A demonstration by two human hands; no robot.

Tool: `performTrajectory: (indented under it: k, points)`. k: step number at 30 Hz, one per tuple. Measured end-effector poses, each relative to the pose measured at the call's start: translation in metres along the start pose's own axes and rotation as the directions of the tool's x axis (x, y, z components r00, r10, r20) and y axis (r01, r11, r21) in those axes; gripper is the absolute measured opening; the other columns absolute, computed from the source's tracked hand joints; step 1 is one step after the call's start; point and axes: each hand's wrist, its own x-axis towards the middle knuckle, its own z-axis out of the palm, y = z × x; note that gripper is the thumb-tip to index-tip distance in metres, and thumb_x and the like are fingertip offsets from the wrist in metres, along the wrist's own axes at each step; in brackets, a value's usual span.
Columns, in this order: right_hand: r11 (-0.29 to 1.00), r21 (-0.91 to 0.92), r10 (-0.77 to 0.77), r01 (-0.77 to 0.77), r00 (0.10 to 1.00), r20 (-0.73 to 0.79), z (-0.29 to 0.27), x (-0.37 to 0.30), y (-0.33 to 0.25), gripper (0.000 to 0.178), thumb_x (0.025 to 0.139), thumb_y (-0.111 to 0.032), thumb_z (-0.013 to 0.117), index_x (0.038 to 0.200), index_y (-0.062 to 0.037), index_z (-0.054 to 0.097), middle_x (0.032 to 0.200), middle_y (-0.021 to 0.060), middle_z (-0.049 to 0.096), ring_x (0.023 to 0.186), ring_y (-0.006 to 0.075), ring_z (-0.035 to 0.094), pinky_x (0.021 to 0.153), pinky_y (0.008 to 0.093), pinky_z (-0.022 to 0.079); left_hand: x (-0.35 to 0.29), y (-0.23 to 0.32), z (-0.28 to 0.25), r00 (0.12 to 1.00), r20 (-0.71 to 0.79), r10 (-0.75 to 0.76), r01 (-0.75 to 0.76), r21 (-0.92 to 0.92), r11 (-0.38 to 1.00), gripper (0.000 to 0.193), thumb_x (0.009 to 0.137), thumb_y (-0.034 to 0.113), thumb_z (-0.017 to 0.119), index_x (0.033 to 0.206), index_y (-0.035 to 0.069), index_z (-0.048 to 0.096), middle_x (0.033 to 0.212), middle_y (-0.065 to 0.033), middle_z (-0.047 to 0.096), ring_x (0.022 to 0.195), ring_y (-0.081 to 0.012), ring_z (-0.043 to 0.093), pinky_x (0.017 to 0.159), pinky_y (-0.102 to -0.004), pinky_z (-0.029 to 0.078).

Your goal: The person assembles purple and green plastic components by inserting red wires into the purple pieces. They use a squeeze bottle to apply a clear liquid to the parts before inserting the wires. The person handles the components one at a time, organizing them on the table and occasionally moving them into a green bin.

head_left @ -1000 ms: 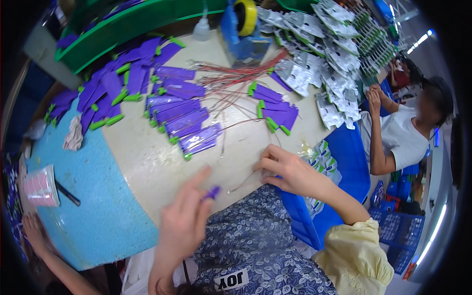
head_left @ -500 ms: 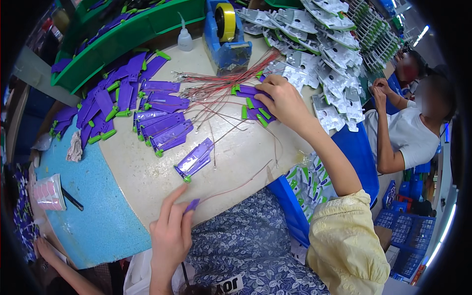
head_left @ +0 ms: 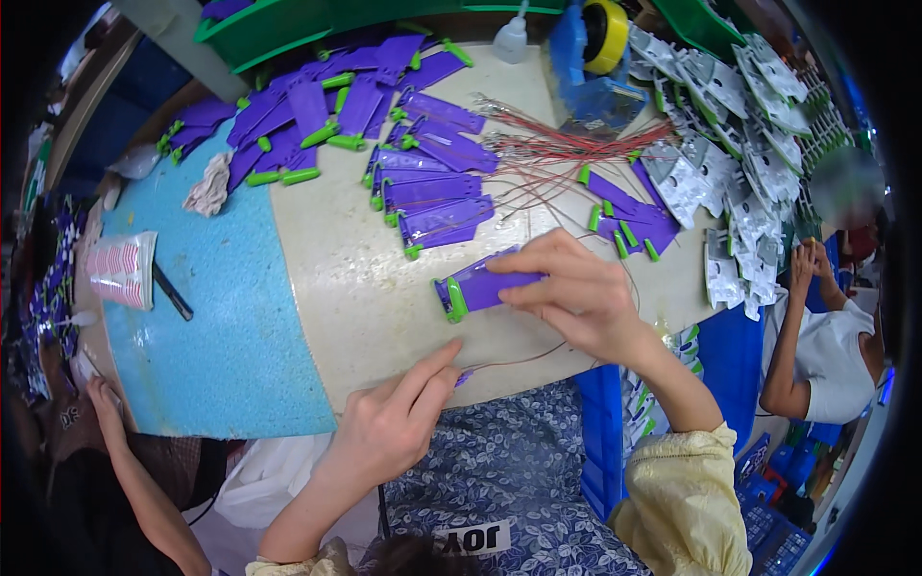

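My right hand [head_left: 576, 293] pinches a flat purple plastic part [head_left: 490, 286] with a green end, low over the pale tabletop. A second purple piece [head_left: 503, 257] shows at its far edge, partly covered by the part and my fingers. Nearer me, my left hand [head_left: 399, 408] has thumb and fingers closed on a small purple piece [head_left: 465, 377], from which a thin wire [head_left: 519, 362] runs right towards my right wrist. Beyond my hands lies a row of purple parts [head_left: 447, 221] with wires laid along them. Several green-ended purple parts [head_left: 634, 216] sit right of my right hand.
A bundle of red wires [head_left: 595, 146] spreads across the back. Purple parts [head_left: 307, 106] heap at far left below a green bin [head_left: 288, 34]. A tape dispenser [head_left: 586, 77], dropper bottle [head_left: 511, 40] and stacked grey-white parts [head_left: 740, 163] stand behind. Co-workers sit at both sides.
My right hand has come from the right-hand pile towards the middle, bringing a purple part over the lone one. My left hand still has the small purple piece. The whole view has shifted.
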Motion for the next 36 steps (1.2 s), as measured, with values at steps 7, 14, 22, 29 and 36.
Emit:
performTrajectory:
  k: [7,14,22,29,36]
  points:
    - [0.996,-0.085,-0.009,0.014,0.998,0.056,0.009,0.007,0.017,0.03,0.07,0.0,0.076,0.1,0.0002,0.071,0.107,0.0123,0.07,0.096,0.0283,0.063,0.079,0.0377,0.054,0.018,-0.002,0.008,0.977,0.137,-0.16,0.139,0.155,0.978,0.016,0.079,0.0,0.057,0.094,0.001,0.052,0.148,-0.0139,0.048,0.061,-0.0219,0.067,0.053,-0.0341,0.055]
    - [0.482,-0.564,0.631,-0.67,0.712,-0.307,-0.063,-0.055,-0.034,0.018,0.082,-0.007,0.072,0.092,0.0024,0.061,0.088,0.0169,0.066,0.073,0.0357,0.065,0.067,0.0451,0.052,0.02,0.002,0.003,0.971,0.133,-0.201,0.179,0.158,0.971,0.016,0.079,-0.003,0.056,0.093,0.0,0.051,0.148,-0.0104,0.051,0.054,-0.0215,0.063,0.048,-0.0342,0.05]
    - [0.613,0.439,0.788,-0.656,0.544,-0.287,-0.094,-0.043,-0.071,0.015,0.098,-0.015,0.063,0.091,-0.0022,0.062,0.063,-0.0036,0.055,0.047,0.0002,0.044,0.041,0.0191,0.029,0.02,0.0,0.007,0.985,0.074,-0.155,0.136,0.212,0.968,0.019,0.074,-0.006,0.058,0.09,0.001,0.051,0.145,-0.0098,0.054,0.046,-0.0174,0.058,0.043,-0.0309,0.047]
    - [0.628,0.63,0.778,-0.457,0.351,-0.521,-0.096,0.01,0.046,0.028,0.094,-0.018,0.07,0.099,0.0075,0.062,0.065,0.0054,0.063,0.047,0.0104,0.058,0.043,0.0216,0.044,0.019,0.007,0.004,0.972,0.122,-0.198,0.175,0.181,0.968,0.014,0.083,-0.002,0.059,0.095,0.0,0.052,0.145,-0.0102,0.054,0.057,-0.0251,0.065,0.049,-0.0347,0.051]
    - [0.871,-0.07,0.436,-0.486,0.831,-0.345,-0.018,0.01,-0.015,0.018,0.085,-0.007,0.072,0.1,0.001,0.067,0.084,0.0103,0.069,0.072,0.0169,0.068,0.063,0.029,0.054,0.018,0.0,-0.003,0.96,0.158,-0.231,0.218,0.094,0.971,0.014,0.086,0.0,0.059,0.099,0.001,0.054,0.143,-0.0094,0.055,0.067,-0.0312,0.069,0.055,-0.039,0.054]
